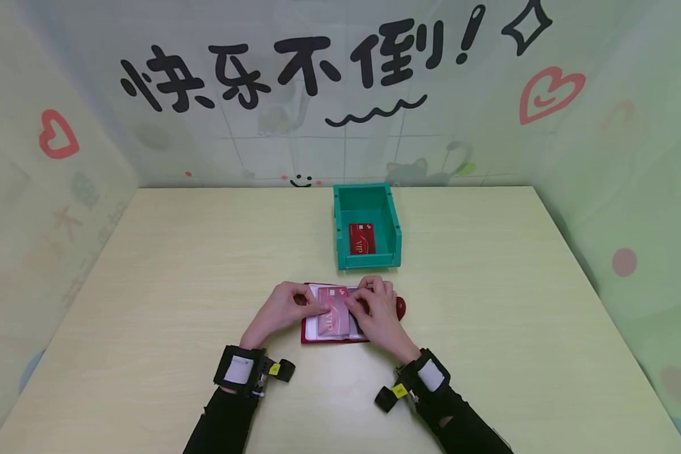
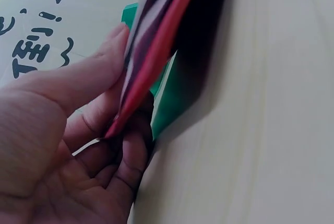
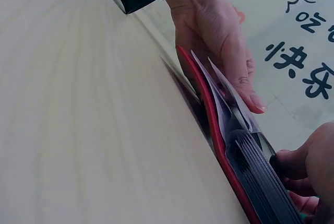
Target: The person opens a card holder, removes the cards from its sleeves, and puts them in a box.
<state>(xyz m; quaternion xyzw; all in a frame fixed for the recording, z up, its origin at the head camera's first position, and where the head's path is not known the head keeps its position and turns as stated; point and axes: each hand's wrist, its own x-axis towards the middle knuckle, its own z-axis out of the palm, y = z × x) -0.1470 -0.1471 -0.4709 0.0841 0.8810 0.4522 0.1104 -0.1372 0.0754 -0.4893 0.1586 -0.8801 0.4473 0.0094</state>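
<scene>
A red card holder (image 1: 311, 329) with clear sleeves lies opened on the table. A pinkish-looking VIP card (image 1: 333, 320) shows in its left sleeve. My left hand (image 1: 286, 308) grips the holder's left edge, thumb over the card side. In the left wrist view, fingers curl behind the red cover (image 2: 156, 59), which is lifted at an angle. My right hand (image 1: 381, 320) pinches the sleeves on the right side. A stack of sleeves (image 3: 261, 174) appears edge-on in the right wrist view, beside the right thumb. Fingers partly hide the holder's right half.
Just beyond the holder stands a green open-front bin (image 1: 369, 261) with a red VIP card (image 1: 362, 239) inside. A red rounded tab (image 1: 401, 308) sticks out at the holder's right. Printed walls (image 1: 340, 151) enclose the light wooden table (image 1: 204, 252).
</scene>
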